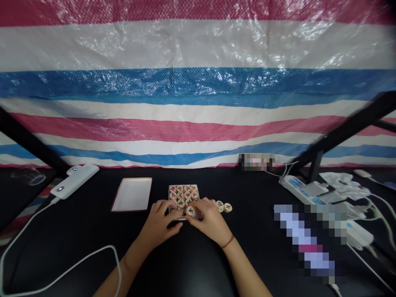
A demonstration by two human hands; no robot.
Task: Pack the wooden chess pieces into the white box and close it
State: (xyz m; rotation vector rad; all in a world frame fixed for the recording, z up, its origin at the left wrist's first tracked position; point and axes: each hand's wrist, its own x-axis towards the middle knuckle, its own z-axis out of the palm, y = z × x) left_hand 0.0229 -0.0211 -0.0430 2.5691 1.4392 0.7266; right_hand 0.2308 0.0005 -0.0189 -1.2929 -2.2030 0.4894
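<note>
A shallow box [169,194] on the black table holds rows of round Chinese chess pieces, with red-marked pieces [187,188] at the back and black-marked ones [181,203] nearer me. Over the box's near right part, my right hand [210,216] pinches a black-marked chess piece [191,211] between thumb and fingers. My left hand [161,218] rests at the near left of the box, its thumb apart from the fingers and its fingertips over the pieces there. Just right of my right hand lie two loose chess pieces [228,207]. My hands hide part of the front row.
Left of the box lies a white-lined box lid [133,194]. A white device [76,181] with a cable stands at the far left, near a clear glass [34,177]. On the right are power strips [298,187], cables and blurred items. A striped sheet [185,107] hangs behind.
</note>
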